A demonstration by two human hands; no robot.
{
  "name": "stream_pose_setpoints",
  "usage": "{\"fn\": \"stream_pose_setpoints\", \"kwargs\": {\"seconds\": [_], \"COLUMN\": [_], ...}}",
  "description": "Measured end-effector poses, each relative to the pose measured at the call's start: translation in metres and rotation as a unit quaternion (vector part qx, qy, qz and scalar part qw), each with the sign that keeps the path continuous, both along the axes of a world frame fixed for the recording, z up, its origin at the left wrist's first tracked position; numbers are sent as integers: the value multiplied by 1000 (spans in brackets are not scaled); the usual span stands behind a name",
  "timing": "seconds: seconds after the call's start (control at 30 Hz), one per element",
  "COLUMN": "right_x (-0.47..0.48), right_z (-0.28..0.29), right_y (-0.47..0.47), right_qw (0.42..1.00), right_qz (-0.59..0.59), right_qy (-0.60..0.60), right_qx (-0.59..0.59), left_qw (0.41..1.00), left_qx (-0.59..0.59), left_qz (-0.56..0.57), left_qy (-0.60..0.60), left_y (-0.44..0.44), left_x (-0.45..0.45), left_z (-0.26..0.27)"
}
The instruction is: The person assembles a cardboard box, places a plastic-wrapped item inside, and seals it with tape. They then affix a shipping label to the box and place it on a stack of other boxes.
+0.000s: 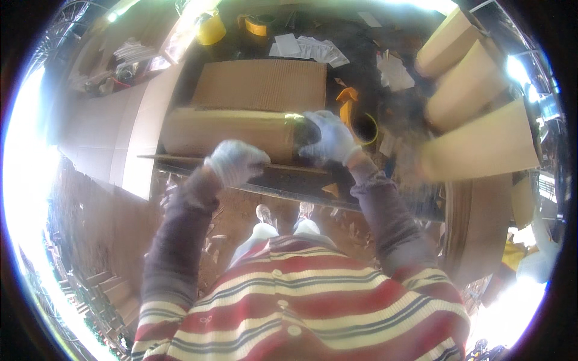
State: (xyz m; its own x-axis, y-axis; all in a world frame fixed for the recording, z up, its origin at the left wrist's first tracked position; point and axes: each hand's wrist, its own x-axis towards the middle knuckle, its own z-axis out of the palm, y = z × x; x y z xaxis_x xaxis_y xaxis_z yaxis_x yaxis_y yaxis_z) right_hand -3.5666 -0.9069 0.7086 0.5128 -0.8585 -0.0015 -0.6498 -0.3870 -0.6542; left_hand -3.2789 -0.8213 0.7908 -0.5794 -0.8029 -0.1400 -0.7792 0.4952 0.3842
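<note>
A brown cardboard box lies before me on a dark tabletop, with one broad flap raised on its far side. At its near side, my left hand, in a whitish knit glove, has its fingers curled over the thin near flap. My right hand, gloved alike, is at the box's right end, thumb and fingers spread in a C shape with nothing visible between them. A shiny piece of tape shows on the box's top edge beside its fingertips. Slight blur covers both hands.
An orange tape dispenser and a tape roll lie right of my right hand. White papers and a yellow tape roll are farther back. Folded cartons stand at right; a flat cardboard sheet at left. Scraps litter the floor.
</note>
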Motion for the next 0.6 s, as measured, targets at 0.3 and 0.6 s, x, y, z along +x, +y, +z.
{"fn": "stream_pose_setpoints", "kwargs": {"seconds": [0.3, 0.6], "right_x": [-19, 33], "right_z": [11, 9], "right_y": [-11, -238], "right_qw": [986, 991], "right_qz": [114, -72], "right_qy": [-119, -94], "right_qx": [22, 67], "left_qw": [982, 988], "left_qx": [13, 96], "left_qz": [-25, -10], "left_qy": [-188, -121], "left_y": [-42, -71], "left_x": [-11, -6], "left_z": [5, -21]}}
